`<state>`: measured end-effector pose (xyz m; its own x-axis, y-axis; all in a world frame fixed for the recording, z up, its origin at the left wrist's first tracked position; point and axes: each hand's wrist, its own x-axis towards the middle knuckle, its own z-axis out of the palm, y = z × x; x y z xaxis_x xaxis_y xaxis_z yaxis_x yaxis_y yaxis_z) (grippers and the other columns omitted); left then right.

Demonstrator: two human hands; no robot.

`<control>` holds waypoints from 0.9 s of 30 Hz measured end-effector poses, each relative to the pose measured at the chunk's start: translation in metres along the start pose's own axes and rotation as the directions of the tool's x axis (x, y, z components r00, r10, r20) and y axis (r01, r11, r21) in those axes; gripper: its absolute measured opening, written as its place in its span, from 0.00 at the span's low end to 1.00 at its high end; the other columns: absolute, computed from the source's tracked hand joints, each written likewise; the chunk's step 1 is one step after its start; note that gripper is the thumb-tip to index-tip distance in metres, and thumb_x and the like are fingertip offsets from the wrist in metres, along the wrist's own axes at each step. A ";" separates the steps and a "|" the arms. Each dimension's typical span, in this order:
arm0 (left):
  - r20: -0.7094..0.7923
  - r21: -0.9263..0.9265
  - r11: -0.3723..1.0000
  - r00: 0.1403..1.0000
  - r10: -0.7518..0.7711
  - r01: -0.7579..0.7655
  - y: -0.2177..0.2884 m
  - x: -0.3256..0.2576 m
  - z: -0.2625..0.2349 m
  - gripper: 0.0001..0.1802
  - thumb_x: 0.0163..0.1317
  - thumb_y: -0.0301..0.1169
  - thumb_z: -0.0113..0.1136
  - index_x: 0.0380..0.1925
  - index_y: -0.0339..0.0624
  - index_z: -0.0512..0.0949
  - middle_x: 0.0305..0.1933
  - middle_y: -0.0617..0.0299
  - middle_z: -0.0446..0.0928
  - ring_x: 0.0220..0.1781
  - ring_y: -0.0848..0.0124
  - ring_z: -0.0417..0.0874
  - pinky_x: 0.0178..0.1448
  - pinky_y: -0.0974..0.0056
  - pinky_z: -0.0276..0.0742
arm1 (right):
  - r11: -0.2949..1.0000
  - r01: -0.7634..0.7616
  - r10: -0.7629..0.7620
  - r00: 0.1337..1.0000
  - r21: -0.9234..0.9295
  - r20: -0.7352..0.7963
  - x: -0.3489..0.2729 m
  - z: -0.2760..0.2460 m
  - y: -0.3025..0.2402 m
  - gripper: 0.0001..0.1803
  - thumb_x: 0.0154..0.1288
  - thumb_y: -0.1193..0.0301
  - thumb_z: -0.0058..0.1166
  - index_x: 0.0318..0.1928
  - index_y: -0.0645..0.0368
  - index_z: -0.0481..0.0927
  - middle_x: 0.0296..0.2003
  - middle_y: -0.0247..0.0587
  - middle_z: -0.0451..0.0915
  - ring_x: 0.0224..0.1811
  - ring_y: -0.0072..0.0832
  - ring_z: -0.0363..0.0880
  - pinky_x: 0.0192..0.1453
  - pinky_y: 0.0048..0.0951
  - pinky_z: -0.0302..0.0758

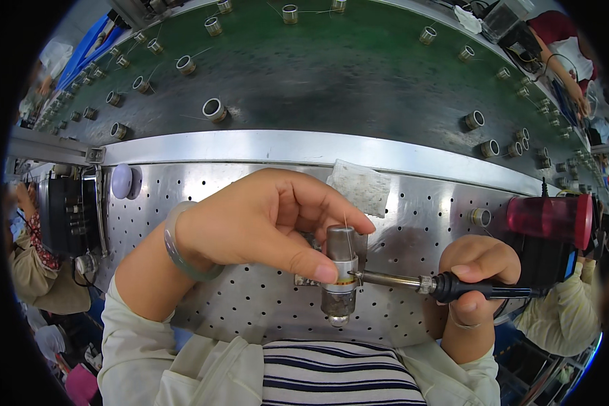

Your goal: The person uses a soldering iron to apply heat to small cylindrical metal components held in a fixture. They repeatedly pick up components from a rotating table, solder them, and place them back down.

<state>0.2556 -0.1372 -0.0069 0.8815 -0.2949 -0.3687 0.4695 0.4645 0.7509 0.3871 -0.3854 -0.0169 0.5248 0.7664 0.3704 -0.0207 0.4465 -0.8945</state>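
In front of me a dark metal cylindrical post (340,241) stands at the middle of the perforated metal plate (250,304), with a silvery metal ring (346,266) around it. My left hand (257,216) comes from the left, thumb pressed to the ring's side and fingers curled behind the post. A thin wire rises near the top of the post. My right hand (484,264) grips a soldering iron (446,287) by its black handle. The iron's tip points left and meets the ring's right side, close to my left thumb.
Beyond the plate's metal rail runs a green conveyor belt (304,88) carrying many metal rings with wires. A whitish pad (364,189) lies behind the post. At right are a loose ring (480,217) and a red container (548,220); at left, a purple knob (122,181). Other people sit on both sides.
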 end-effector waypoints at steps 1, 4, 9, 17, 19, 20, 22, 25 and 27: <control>-0.011 -0.005 1.000 1.000 0.018 -0.018 -0.001 0.000 0.000 0.32 0.46 0.14 0.67 0.54 0.23 0.69 0.43 0.46 0.80 0.39 0.72 0.84 0.40 0.76 0.81 | 1.000 0.004 -0.004 1.000 0.008 -0.009 0.001 0.002 0.000 0.13 0.49 0.81 0.65 0.35 0.71 0.76 0.22 0.46 0.78 0.16 0.27 0.74 0.19 0.24 0.67; 0.013 -0.098 0.994 0.999 0.048 -0.046 0.000 0.002 0.003 0.35 0.46 0.13 0.66 0.57 0.23 0.66 0.44 0.42 0.79 0.39 0.72 0.84 0.39 0.78 0.81 | 0.998 -0.011 0.011 1.000 0.055 0.006 0.000 -0.002 -0.002 0.13 0.49 0.81 0.64 0.36 0.72 0.75 0.21 0.45 0.77 0.16 0.27 0.74 0.19 0.24 0.68; 0.014 -0.127 0.990 0.998 0.067 -0.064 -0.001 0.003 0.003 0.37 0.46 0.12 0.65 0.60 0.23 0.63 0.44 0.39 0.79 0.39 0.71 0.84 0.38 0.78 0.81 | 0.998 0.020 -0.021 1.000 0.061 0.015 0.001 -0.003 0.001 0.14 0.49 0.81 0.65 0.36 0.72 0.75 0.21 0.45 0.76 0.15 0.27 0.74 0.18 0.23 0.67; 0.030 -0.147 0.987 0.997 0.068 -0.062 -0.001 0.004 0.004 0.37 0.48 0.12 0.63 0.61 0.24 0.62 0.45 0.38 0.78 0.41 0.72 0.84 0.40 0.78 0.79 | 0.999 0.026 -0.027 0.999 0.040 0.041 -0.001 -0.006 0.002 0.14 0.48 0.82 0.65 0.36 0.72 0.76 0.20 0.46 0.76 0.15 0.28 0.73 0.18 0.25 0.67; 0.030 -0.149 0.987 0.998 0.060 -0.055 0.000 0.004 0.005 0.37 0.48 0.11 0.63 0.61 0.24 0.62 0.45 0.38 0.78 0.41 0.72 0.83 0.40 0.78 0.79 | 0.999 0.053 -0.053 0.995 0.005 0.081 -0.002 -0.010 0.001 0.14 0.47 0.81 0.65 0.36 0.71 0.77 0.19 0.45 0.76 0.15 0.29 0.73 0.19 0.25 0.67; 0.031 -0.154 0.986 0.997 0.066 -0.061 0.001 0.004 0.006 0.37 0.48 0.11 0.63 0.61 0.24 0.62 0.45 0.38 0.78 0.41 0.72 0.83 0.40 0.78 0.79 | 0.997 0.074 -0.070 0.992 -0.037 0.103 0.000 -0.010 0.000 0.14 0.47 0.81 0.66 0.36 0.71 0.77 0.20 0.45 0.76 0.15 0.29 0.73 0.19 0.25 0.67; 0.031 -0.167 0.983 0.997 0.076 -0.070 0.002 0.004 0.008 0.37 0.48 0.11 0.62 0.61 0.24 0.61 0.45 0.38 0.78 0.41 0.72 0.83 0.41 0.78 0.79 | 0.986 0.114 -0.097 0.984 -0.117 0.149 0.004 -0.009 -0.004 0.14 0.47 0.79 0.67 0.35 0.69 0.77 0.20 0.44 0.76 0.15 0.30 0.73 0.19 0.25 0.68; -0.001 -0.179 0.981 0.997 0.071 -0.070 0.003 0.005 0.011 0.37 0.48 0.11 0.63 0.61 0.25 0.62 0.45 0.39 0.78 0.41 0.72 0.83 0.40 0.79 0.79 | 0.969 0.150 -0.113 0.975 -0.195 0.191 0.004 -0.010 -0.008 0.16 0.47 0.76 0.69 0.35 0.67 0.77 0.21 0.43 0.77 0.17 0.30 0.75 0.20 0.25 0.70; -0.024 -0.115 0.991 0.997 0.073 -0.075 0.003 0.004 0.013 0.37 0.47 0.11 0.64 0.61 0.25 0.62 0.45 0.40 0.79 0.41 0.73 0.83 0.40 0.79 0.79 | 0.967 0.157 -0.115 0.972 -0.201 0.206 0.005 -0.011 -0.008 0.16 0.47 0.76 0.70 0.36 0.67 0.77 0.21 0.43 0.77 0.17 0.30 0.75 0.20 0.25 0.70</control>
<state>0.2603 -0.1481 0.0009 0.9142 -0.2402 -0.3264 0.4048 0.5781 0.7085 0.3992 -0.3903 -0.0110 0.3372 0.7884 0.5145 0.2336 0.4593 -0.8570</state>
